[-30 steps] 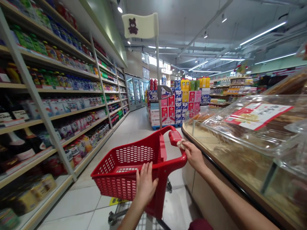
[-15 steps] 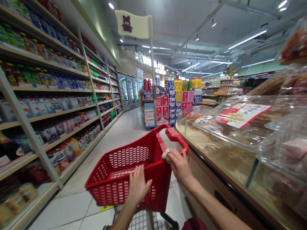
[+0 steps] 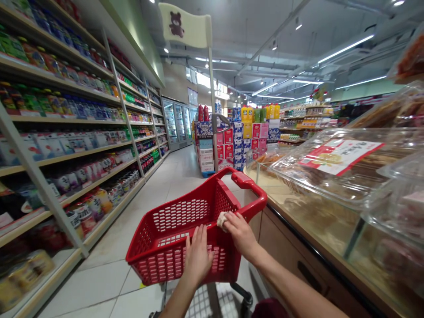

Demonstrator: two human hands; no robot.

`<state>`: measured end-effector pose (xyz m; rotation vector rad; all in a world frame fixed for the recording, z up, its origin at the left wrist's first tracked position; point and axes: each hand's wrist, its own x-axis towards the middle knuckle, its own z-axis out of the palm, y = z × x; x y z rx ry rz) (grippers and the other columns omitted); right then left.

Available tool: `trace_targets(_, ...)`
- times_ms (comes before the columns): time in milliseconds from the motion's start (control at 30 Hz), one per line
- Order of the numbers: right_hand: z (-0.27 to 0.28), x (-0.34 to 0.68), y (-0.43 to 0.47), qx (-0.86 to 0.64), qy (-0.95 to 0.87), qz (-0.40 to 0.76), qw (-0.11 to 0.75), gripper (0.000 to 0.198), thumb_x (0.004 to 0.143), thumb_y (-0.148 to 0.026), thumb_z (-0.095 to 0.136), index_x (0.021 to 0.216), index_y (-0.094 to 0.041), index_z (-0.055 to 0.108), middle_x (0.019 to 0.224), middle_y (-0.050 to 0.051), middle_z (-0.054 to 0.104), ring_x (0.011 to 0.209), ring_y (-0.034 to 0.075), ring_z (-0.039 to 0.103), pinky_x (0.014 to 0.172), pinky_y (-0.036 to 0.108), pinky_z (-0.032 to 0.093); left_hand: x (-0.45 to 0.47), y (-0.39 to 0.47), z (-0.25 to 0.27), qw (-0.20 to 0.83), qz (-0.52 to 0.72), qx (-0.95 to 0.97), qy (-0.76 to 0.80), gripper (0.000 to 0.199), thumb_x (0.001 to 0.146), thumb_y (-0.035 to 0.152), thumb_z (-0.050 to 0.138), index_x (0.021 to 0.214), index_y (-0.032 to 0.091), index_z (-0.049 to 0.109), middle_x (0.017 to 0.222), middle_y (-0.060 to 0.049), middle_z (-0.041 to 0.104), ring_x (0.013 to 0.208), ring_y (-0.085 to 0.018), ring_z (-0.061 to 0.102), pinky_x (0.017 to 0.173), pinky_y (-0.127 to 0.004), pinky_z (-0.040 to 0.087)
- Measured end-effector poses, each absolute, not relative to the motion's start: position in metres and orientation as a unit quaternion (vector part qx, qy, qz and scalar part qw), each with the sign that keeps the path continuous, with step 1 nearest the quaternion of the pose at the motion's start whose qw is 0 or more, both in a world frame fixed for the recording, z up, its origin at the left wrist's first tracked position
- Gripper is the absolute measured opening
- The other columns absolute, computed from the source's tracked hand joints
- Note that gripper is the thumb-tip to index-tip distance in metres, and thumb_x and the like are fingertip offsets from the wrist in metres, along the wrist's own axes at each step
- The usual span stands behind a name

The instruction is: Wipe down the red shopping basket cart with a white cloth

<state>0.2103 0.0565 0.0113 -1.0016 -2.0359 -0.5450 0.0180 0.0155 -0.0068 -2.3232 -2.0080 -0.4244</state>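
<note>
A red plastic shopping cart (image 3: 159,260) stands in front of me, its basket turned to the left and its handle (image 3: 253,205) on the right. My left hand (image 3: 198,254) lies with fingers stretched out against the near side of the basket, close to its top rim. In my right hand (image 3: 239,232) is a crumpled whitish cloth (image 3: 222,221), pressed on the basket rim just below the handle. The fingers wrap over the cloth and hide part of it. Inside the basket I see the perforated wall and floor.
Shelves of bottles and packs (image 3: 76,145) line the left side. At right, a glass-edged counter (image 3: 281,221) carries clear food trays (image 3: 331,163). Stacked boxes (image 3: 228,150) stand ahead, behind a pole with a bear flag (image 3: 195,31). Tiled floor (image 3: 109,269) runs between.
My right hand has slid the cloth along the rim, slightly left and away from the handle. The cart has shifted a little to the right in view, and my left hand has moved along with it.
</note>
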Motion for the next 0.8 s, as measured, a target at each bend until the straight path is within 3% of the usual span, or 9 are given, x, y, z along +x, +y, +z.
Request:
trace_targets(200,0.019,0.228,0.064,-0.472,-0.714,-0.227,0.465,0.035,0.08,-0.007,0.034,0.102,-0.016,0.06,0.112,0.013,0.058,0.108,0.023,0.05,0.094,0.047,0.034,0.023,0.009,0.0,-0.004,-0.12,-0.749,-0.652,0.073,0.063,0.02,0.038,0.133,0.009,0.019,0.143,-0.007,0.018,0.131,-0.021,0.013,0.106,-0.045,0.013)
trace_targets(467,0.015,0.206,0.06,-0.434,-0.767,-0.198,0.429,0.035,0.079,-0.006,0.035,0.1,-0.018,0.061,0.111,0.01,0.06,0.107,0.021,0.051,0.094,0.044,0.035,0.021,0.007,0.0,-0.01,-0.125,-0.756,-0.643,0.072,0.065,0.019,0.036,0.134,0.011,0.019,0.142,-0.006,0.018,0.131,-0.021,0.013,0.105,-0.048,0.011)
trace_targets(633,0.029,0.227,0.053,-0.46,-0.721,-0.189,0.484,0.034,0.076,-0.008,0.038,0.095,-0.021,0.062,0.103,0.009,0.062,0.096,0.021,0.056,0.085,0.041,0.043,0.025,0.004,0.003,-0.026,-0.123,-0.746,-0.654,0.07,0.068,0.023,0.037,0.133,0.008,0.019,0.142,-0.007,0.017,0.131,-0.022,0.013,0.105,-0.046,0.013)
trace_targets(800,0.032,0.223,0.044,-0.467,-0.665,-0.168,0.558,0.048,0.072,-0.008,0.039,0.118,-0.021,0.047,0.106,0.009,0.056,0.097,0.02,0.054,0.083,0.036,0.047,0.023,0.011,-0.01,-0.01,-0.132,-0.752,-0.646,0.07,0.065,0.019,0.036,0.133,0.01,0.023,0.141,-0.007,0.02,0.13,-0.022,0.018,0.104,-0.046,0.015)
